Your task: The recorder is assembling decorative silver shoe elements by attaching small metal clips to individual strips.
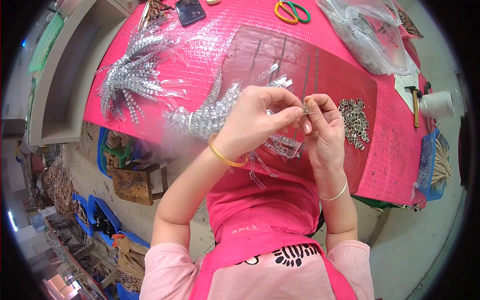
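My left hand (267, 115) and my right hand (324, 132) meet over the dark red mat (345, 75), fingertips pinched together. Between them shows a small metal buckle (305, 110), in my right fingers. A thin clear strap end seems to run from it to my left fingers; most of it is hidden. Under my left hand and wrist lies a tied bundle of clear straps set with shiny stones (202, 120), with loose ends sticking out below my palm. Right of my right hand is a pile of small metal buckles (355, 122).
Another bundle of studded straps (132, 75) lies on the pink table cover (210, 35) at left. Scissors (292, 12), a phone (190, 12) and a plastic bag (367, 37) lie at the back. A hammer (415, 106) and blue basket (434, 165) are at right.
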A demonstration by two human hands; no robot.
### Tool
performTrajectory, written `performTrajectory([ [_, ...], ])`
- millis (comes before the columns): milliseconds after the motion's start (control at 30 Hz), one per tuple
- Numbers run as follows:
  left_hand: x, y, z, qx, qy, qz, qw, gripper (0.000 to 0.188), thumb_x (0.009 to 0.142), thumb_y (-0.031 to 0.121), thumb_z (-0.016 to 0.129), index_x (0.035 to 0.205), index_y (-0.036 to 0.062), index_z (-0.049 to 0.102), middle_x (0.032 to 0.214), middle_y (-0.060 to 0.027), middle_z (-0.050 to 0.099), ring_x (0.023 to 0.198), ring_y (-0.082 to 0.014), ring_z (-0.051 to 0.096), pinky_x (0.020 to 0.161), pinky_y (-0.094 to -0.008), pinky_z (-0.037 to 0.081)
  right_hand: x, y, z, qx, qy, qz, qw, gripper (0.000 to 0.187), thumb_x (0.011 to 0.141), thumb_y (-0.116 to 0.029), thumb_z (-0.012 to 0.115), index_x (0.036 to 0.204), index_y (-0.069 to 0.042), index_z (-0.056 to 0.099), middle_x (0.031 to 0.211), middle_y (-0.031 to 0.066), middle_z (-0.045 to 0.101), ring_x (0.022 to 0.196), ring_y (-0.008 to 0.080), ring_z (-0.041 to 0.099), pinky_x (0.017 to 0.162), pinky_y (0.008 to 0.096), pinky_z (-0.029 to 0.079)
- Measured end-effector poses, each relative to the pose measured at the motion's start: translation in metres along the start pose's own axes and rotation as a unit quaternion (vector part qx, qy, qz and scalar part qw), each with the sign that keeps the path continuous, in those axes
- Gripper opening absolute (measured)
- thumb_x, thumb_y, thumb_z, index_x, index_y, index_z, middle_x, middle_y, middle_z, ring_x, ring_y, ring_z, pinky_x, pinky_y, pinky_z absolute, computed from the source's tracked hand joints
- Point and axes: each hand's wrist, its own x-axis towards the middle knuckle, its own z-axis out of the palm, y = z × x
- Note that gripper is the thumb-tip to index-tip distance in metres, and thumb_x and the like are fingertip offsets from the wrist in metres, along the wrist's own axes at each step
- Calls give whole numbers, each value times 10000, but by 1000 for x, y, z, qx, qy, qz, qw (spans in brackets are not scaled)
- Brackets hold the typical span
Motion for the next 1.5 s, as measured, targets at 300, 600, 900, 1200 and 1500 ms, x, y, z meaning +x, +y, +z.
performTrajectory([
  [300, -6, 7, -10, 113, -32, 7, 993, 137, 769, 68, 600, 840, -49, 613, 764, -77, 629, 724, -114, 589, 703, -252, 462, -6, 6, -3, -59, -3, -48, 997, 88, 815, -50, 586, 874, -4, 539, 755, 22, 558, 571, 49, 453, 517, 175, 369],
  [600, -42, 16, -12, 198, 119, 11, 973, 120, 806, 61, 572, 847, -43, 616, 767, -58, 623, 694, -99, 561, 634, -230, 448, -12, 13, 7, -295, 8, -197, 935, 83, 764, 19, 609, 834, -10, 577, 757, 28, 566, 615, 85, 518, 546, 208, 423],
  [900, -58, 7, -18, -127, 59, -165, 976, 218, 840, 132, 560, 977, -35, 588, 659, -33, 584, 555, -56, 522, 488, -170, 415, -13, 23, 21, -449, -73, -313, 834, 227, 663, 60, 654, 864, -21, 590, 723, 87, 587, 617, 189, 568, 532, 264, 448],
  [1200, -59, -2, -17, -86, 79, -130, 985, 207, 838, 131, 560, 943, -42, 604, 677, -43, 594, 514, -40, 472, 453, -176, 384, -20, 27, 19, -473, -71, -325, 816, 265, 671, 70, 641, 903, -47, 587, 773, 63, 615, 649, 172, 581, 603, 290, 437],
  [1500, -60, -3, -12, -96, 83, -100, 987, 189, 830, 112, 568, 929, -43, 609, 696, -70, 617, 506, -44, 481, 443, -172, 401, -20, 22, 21, -499, -90, -339, 792, 259, 663, 50, 657, 895, -46, 595, 757, 74, 602, 629, 163, 569, 570, 270, 444],
])
